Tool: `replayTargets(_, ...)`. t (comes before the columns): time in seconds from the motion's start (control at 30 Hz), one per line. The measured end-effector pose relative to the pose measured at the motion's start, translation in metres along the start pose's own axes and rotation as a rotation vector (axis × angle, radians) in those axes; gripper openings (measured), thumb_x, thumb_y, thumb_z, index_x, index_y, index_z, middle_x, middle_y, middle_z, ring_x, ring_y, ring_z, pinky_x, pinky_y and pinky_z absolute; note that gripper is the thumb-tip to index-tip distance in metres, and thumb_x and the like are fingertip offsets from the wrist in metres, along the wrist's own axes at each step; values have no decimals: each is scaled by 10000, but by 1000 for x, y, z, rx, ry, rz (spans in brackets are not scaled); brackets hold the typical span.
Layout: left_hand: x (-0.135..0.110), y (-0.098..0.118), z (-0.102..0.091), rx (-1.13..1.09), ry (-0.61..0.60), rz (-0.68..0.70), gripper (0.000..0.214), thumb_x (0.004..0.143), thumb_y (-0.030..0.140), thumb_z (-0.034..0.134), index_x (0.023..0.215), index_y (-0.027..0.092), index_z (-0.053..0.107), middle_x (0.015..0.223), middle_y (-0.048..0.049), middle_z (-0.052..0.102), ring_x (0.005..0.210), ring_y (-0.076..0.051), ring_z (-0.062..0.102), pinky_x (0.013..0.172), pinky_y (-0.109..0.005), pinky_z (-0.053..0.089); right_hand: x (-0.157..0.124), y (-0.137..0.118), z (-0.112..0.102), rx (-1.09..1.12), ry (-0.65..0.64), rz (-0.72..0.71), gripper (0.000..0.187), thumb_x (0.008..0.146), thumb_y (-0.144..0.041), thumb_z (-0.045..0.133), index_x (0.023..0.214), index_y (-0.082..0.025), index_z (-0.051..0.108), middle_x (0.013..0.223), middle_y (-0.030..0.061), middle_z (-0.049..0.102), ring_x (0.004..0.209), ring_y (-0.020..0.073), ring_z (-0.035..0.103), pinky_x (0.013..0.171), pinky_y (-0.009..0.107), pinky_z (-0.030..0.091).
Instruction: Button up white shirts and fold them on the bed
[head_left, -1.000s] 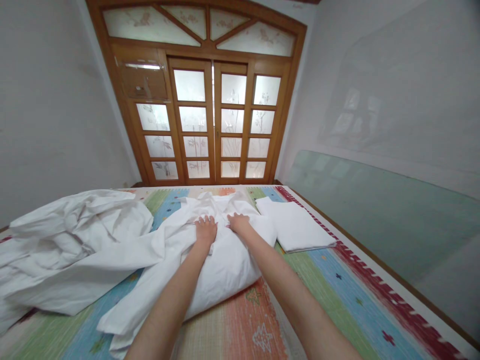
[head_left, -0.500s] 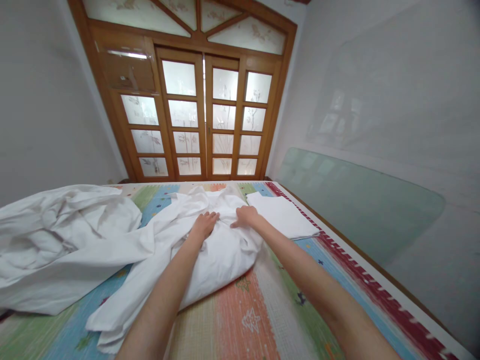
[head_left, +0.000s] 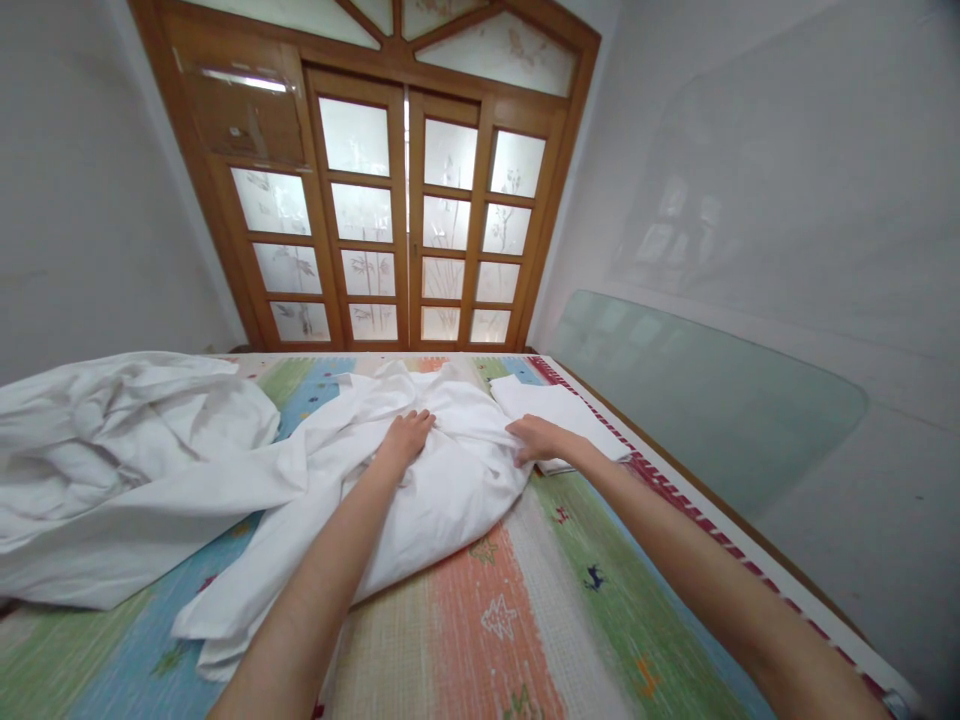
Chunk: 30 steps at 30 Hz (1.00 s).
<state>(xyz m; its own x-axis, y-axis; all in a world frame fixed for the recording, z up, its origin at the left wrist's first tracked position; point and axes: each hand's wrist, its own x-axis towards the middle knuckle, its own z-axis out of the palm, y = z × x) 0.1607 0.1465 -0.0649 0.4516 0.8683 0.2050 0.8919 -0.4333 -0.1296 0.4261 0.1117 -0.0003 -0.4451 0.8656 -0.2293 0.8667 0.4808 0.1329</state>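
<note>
A rumpled white sheet [head_left: 442, 490] lies across a bed covered by a striped, many-coloured mat [head_left: 517, 620]. My left hand [head_left: 405, 437] rests flat on the middle of the sheet with its fingers stretched out. At the sheet's right edge my right hand [head_left: 536, 440] has its fingers curled onto the cloth, just in front of a folded white cloth [head_left: 559, 415]. Whether the right fingers pinch the sheet's edge is hard to make out.
A large heap of white bedding [head_left: 112, 450] lies on the left of the bed. Wooden doors with frosted panes [head_left: 405, 220] stand behind the bed. A glass pane [head_left: 697, 390] leans on the right wall, close to the bed's red-striped edge [head_left: 705, 520].
My right hand has slid rightward across the sheet, from beside the left hand to the sheet's right edge. The left hand stays near the middle. The camera has shifted slightly.
</note>
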Motion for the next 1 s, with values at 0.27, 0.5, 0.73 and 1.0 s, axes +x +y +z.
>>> replayTargets(0.27,-6,-10,8,-47,67,-5,297,965,193,324,1115,216,579,1156,-90,619,1057,-239,568,786,-361,447,-30,-53,-30,-42,219,116,258,834,-302,574,1024,-158,674,992,160,690,910,272,647,708,300,423)
replayTargets(0.5,-7,-12,9,-88,92,-23,316,997,279,280,1075,190,573,1120,-92,631,1032,-231,582,777,-356,446,-62,-60,-46,189,33,-313,334,702,-420,724,917,-169,674,895,60,668,805,196,591,695,259,404)
replayTargets(0.73,-9,-12,13,-76,123,16,298,986,270,331,1172,232,560,1175,-70,623,1053,-237,584,785,-372,449,-70,-14,18,101,185,-55,212,712,-215,678,905,-145,625,1021,137,617,924,237,570,770,291,414)
replayTargets(1.0,-6,-13,7,-21,133,98,296,974,372,369,998,193,603,1073,-93,642,954,-222,606,749,-337,458,-81,3,6,958,522,-1,184,754,-328,597,853,-194,518,732,-15,603,646,136,523,569,226,387)
